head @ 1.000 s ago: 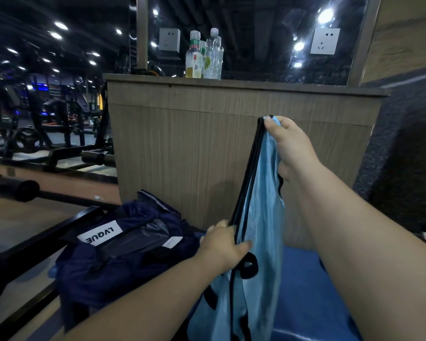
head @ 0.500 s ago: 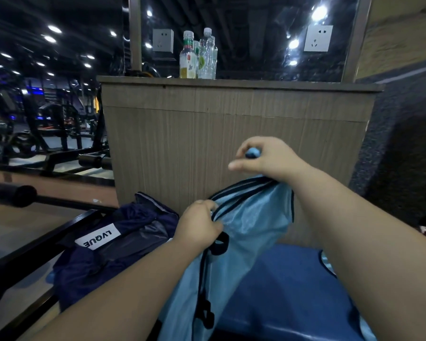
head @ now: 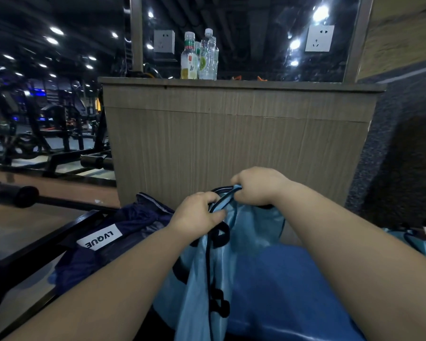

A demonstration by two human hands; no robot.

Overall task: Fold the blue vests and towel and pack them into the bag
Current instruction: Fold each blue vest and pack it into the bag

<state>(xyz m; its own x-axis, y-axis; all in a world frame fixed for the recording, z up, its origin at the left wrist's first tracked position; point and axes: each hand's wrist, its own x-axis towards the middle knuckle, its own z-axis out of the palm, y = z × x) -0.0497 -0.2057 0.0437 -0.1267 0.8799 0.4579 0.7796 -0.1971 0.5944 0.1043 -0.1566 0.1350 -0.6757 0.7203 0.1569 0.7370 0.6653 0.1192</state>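
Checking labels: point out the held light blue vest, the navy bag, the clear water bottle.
light blue vest (head: 252,232), head view, hanging fabric below the gripped edge.
navy bag (head: 135,221), head view, crumpled upper fabric.
clear water bottle (head: 208,57), head view, mid body.

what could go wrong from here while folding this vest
1. The left hand and right hand grip the light blue vest only at its top trim. The long part hanging loose below could bunch or fold crooked.
2. The navy bag lies crumpled at the left with no opening showing. Packing may need a hand freed, and the fold could come undone.
3. The fabric looks glossy and might slip from the grip.
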